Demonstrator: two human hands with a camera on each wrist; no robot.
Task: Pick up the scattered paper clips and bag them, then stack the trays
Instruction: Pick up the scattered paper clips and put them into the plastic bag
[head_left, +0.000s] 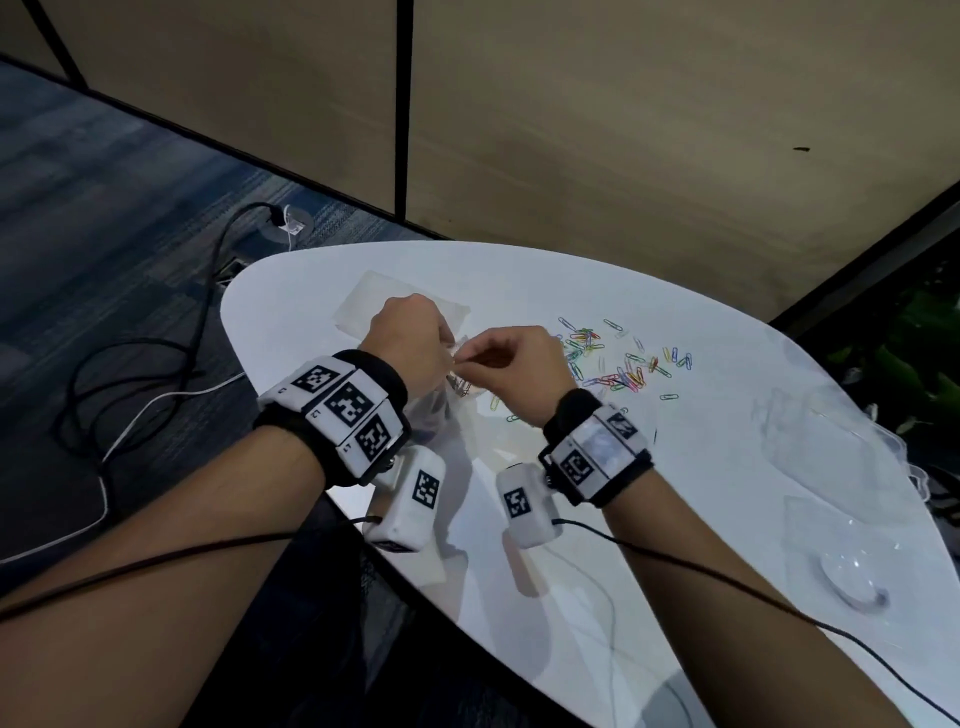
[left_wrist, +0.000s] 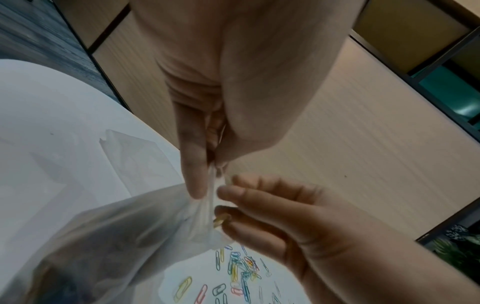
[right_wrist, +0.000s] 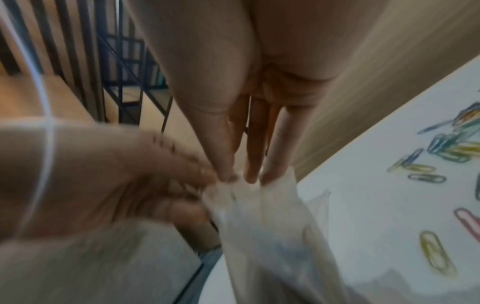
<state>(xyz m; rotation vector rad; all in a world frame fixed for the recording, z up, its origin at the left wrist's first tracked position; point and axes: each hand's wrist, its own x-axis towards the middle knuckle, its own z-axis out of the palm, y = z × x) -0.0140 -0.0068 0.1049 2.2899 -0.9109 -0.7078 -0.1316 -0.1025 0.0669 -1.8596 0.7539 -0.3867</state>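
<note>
Both hands meet over the left part of the white table (head_left: 571, 519). My left hand (head_left: 439, 345) (left_wrist: 207, 170) pinches the top edge of a clear plastic bag (head_left: 441, 410) (left_wrist: 124, 236) that hangs below it, with a few clips inside. My right hand (head_left: 475, 358) (right_wrist: 241, 178) pinches the same rim from the other side, thumb against fingertips. A yellowish paper clip (left_wrist: 221, 220) shows at its lower fingers by the bag mouth. Several coloured paper clips (head_left: 623, 366) (left_wrist: 239, 267) (right_wrist: 441, 156) lie scattered to the right.
A second flat clear bag (head_left: 374, 299) lies on the table behind my left hand. Clear plastic trays (head_left: 831, 441) sit at the right edge, another clear tray (head_left: 852, 577) nearer me. Cables (head_left: 130, 374) run over the carpet at the left.
</note>
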